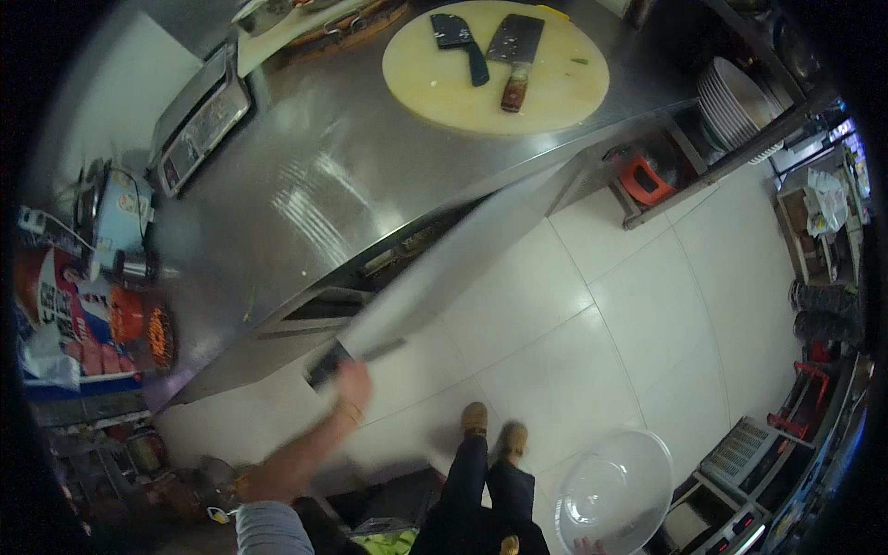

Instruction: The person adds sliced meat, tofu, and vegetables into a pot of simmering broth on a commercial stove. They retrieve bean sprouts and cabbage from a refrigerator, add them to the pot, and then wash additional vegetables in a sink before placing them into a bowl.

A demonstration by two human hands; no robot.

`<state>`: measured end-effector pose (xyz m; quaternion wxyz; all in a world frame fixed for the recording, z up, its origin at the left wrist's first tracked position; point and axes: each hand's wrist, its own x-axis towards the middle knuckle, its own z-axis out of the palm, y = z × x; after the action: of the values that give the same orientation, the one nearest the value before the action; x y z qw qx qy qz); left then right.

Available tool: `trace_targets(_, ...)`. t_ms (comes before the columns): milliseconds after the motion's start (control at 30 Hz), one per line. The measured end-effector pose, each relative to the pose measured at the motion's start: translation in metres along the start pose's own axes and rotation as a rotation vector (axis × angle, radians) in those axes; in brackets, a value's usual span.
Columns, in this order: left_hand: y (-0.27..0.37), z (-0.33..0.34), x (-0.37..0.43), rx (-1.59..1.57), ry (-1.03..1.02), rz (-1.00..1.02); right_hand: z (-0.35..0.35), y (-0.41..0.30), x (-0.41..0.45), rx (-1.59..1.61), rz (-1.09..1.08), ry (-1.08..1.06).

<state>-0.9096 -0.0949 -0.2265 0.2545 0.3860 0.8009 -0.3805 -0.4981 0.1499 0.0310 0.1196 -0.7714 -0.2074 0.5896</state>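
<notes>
My left hand point(354, 385) is stretched out over the floor beside the steel worktable, blurred by motion. Its fingers meet a dark flat object point(327, 366); whether they grip it cannot be told. At the bottom edge, the fingertips of my right hand point(590, 547) lie over the rim of a clear plastic basin point(614, 485), which appears empty; the rest of that hand is cut off. On the worktable point(277, 159), a round cutting board point(416, 90) bears a black-handled cleaver point(474, 59) and a wooden-handled cleaver point(515, 59), both with food bits on their blades.
A scale point(205, 128) stands on the worktable, with an orange container point(127, 316) and shredded orange food point(159, 336) at left. Stacked plates point(728, 104) sit on a shelf at upper right. Greens point(385, 542) lie in a container near my legs. Wheeled-looking red racks point(808, 388) line the right side.
</notes>
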Motion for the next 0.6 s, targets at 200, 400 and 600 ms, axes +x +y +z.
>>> trace_targets(200, 0.279, -0.155, -0.15, -0.05, 0.119, 1.058, 0.017, -0.013, -0.004, 0.044, 0.057, -0.034)
trace_targets(400, 0.409, -0.288, -0.105, -0.562, 0.581, 1.543, 0.036, 0.017, 0.066, 0.109, 0.195, -0.205)
trace_targets(600, 0.267, -0.253, 0.09, -1.768, 0.914, 1.097, 0.076, 0.07, 0.17, 0.192, 0.324, -0.347)
